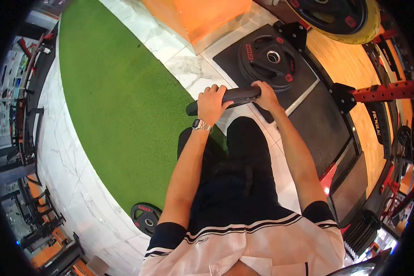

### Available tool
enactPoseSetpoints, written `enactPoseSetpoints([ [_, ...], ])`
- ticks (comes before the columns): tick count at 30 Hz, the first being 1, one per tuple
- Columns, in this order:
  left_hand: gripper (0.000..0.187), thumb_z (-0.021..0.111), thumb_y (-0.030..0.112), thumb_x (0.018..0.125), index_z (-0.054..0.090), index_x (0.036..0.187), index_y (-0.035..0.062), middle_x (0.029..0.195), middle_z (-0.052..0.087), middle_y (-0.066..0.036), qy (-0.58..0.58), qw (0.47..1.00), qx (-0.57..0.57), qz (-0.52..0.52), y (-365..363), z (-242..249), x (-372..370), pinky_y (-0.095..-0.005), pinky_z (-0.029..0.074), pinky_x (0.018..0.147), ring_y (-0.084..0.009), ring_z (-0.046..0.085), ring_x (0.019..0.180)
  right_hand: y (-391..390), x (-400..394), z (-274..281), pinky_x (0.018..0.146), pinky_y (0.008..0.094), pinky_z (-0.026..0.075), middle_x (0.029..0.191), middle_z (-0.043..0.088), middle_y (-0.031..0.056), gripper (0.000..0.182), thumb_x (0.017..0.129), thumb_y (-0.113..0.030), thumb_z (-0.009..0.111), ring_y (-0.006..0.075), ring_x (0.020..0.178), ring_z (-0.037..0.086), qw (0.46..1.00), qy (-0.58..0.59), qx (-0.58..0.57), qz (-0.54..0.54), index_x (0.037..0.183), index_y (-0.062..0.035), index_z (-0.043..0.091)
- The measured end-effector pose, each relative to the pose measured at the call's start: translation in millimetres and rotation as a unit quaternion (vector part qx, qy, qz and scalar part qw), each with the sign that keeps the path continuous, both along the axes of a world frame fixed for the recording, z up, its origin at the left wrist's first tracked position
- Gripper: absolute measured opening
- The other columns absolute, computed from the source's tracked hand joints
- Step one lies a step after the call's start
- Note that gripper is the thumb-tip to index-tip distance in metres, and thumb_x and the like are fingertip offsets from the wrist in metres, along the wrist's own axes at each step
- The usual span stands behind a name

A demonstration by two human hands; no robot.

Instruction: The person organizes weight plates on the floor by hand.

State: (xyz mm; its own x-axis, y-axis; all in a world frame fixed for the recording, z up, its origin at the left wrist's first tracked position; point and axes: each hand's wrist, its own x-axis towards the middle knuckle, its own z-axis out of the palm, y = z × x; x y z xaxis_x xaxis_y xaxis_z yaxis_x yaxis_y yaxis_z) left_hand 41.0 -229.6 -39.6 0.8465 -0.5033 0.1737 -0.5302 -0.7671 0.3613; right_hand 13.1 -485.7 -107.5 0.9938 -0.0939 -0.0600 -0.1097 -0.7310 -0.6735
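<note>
- Black weight plate (241, 95), seen nearly edge-on, sits in front of the person's knees, grasped by both hands, probably to keep it balanced.
- Left hand (209, 105), with a watch (201, 124) at its wrist, clasps the plate near one end; the right hand (266, 96) grips the other, a spread that likely shares the weight.
- Stacked plates (284, 62) lie flat on a dark mat (227, 59), just beside the right hand; the mat presumably shields the tiles (179, 64).
- Another plate (140, 220) lies flat at the green turf's (119, 106) edge, well apart from both hands.
</note>
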Motion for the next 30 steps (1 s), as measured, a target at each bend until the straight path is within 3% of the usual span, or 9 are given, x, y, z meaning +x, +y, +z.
enactPoseSetpoints([
  [3,0.048,0.083,0.039,0.078,0.062,0.11,0.0111,0.099,0.064,-0.009,-0.006,1.0,-0.008,-0.006,2,-5,-9,-0.0457,0.05,0.072,-0.0321,0.064,0.09,19,-9,53,0.102,0.0404,0.048,0.122,0.063,0.0119,0.048,0.067,0.006,0.072,0.0348,0.122,0.058,0.991,-0.071,0.063,0.091,0.112,-0.0117,0.066],
  [4,0.048,0.083,0.039,0.077,0.062,0.11,0.0112,0.099,0.064,-0.009,-0.011,1.0,-0.015,-0.007,2,-4,-8,-0.0456,0.051,0.072,-0.0319,0.064,0.091,26,-9,52,0.1,0.0434,0.046,0.111,0.063,0.0107,0.047,0.066,0.005,0.073,0.0345,0.113,0.059,0.984,-0.111,0.067,0.123,0.109,-0.0116,0.065],
  [7,0.051,0.086,0.033,0.074,0.062,0.113,0.0108,0.102,0.064,-0.008,0.009,1.0,-0.027,-0.001,2,2,-13,-0.0455,0.05,0.075,-0.031,0.063,0.095,47,-9,37,0.097,0.0443,0.043,0.101,0.061,0.0089,0.044,0.065,0.005,0.072,0.0331,0.106,0.058,0.991,-0.1,-0.013,0.087,0.105,-0.0116,0.065],
  [10,0.059,0.09,0.02,0.069,0.061,0.12,0.0098,0.111,0.063,-0.011,0.04,0.998,-0.038,-0.027,7,0,-10,-0.0463,0.05,0.083,-0.0334,0.061,0.104,50,-4,25,0.094,0.044,0.041,0.096,0.061,0.0063,0.041,0.066,0.007,0.068,0.0321,0.102,0.057,0.992,-0.114,-0.022,0.053,0.102,-0.0126,0.064],
  [14,0.074,0.09,0.005,0.064,0.055,0.13,0.0066,0.123,0.06,-0.017,0.07,0.977,-0.197,-0.037,22,0,-8,-0.0457,0.048,0.098,-0.0391,0.056,0.115,45,-8,18,0.095,0.0437,0.041,0.095,0.061,0.0057,0.042,0.064,0.008,0.067,0.0319,0.103,0.057,0.991,-0.128,-0.009,0.043,0.101,-0.0123,0.064],
  [17,0.06,0.093,0.019,0.066,0.06,0.114,0.0044,0.106,0.064,-0.017,0.102,0.98,-0.168,0.038,44,-26,-8,-0.0454,0.051,0.086,-0.0387,0.062,0.101,36,-15,12,0.095,0.0435,0.04,0.095,0.061,0.0048,0.041,0.063,0.008,0.067,0.0313,0.102,0.057,0.99,-0.134,0.006,0.034,0.099,-0.0116,0.064],
  [20,0.053,0.092,0.024,0.067,0.06,0.105,0.0049,0.096,0.065,-0.015,0.132,0.982,-0.131,0.027,47,-39,-14,-0.0453,0.052,0.08,-0.0379,0.064,0.092,25,-20,11,0.095,0.0429,0.041,0.094,0.062,0.0054,0.038,0.064,0.009,0.067,0.0311,0.103,0.057,0.992,-0.118,0.034,0.025,0.096,-0.0115,0.065],
  [26,0.05,0.091,0.025,0.068,0.06,0.103,0.0079,0.095,0.066,-0.012,0.133,0.989,-0.059,-0.004,4,-18,-25,-0.0469,0.053,0.073,-0.0371,0.067,0.085,-9,-35,-3,0.085,0.0401,0.048,0.089,0.064,0.0069,0.031,0.066,0.007,0.068,0.0323,0.094,0.06,0.988,-0.147,0.044,-0.006,0.092,-0.0098,0.065],
  [30,0.043,0.087,0.028,0.07,0.059,0.096,0.009,0.091,0.066,-0.01,0.094,0.995,0.005,-0.033,-43,-5,-25,-0.0463,0.055,0.065,-0.0369,0.069,0.079,-43,-50,-15,0.084,0.0394,0.05,0.094,0.067,0.0083,0.031,0.068,0.007,0.072,0.0327,0.097,0.064,0.986,-0.142,0.079,-0.043,0.094,-0.0083,0.065],
])
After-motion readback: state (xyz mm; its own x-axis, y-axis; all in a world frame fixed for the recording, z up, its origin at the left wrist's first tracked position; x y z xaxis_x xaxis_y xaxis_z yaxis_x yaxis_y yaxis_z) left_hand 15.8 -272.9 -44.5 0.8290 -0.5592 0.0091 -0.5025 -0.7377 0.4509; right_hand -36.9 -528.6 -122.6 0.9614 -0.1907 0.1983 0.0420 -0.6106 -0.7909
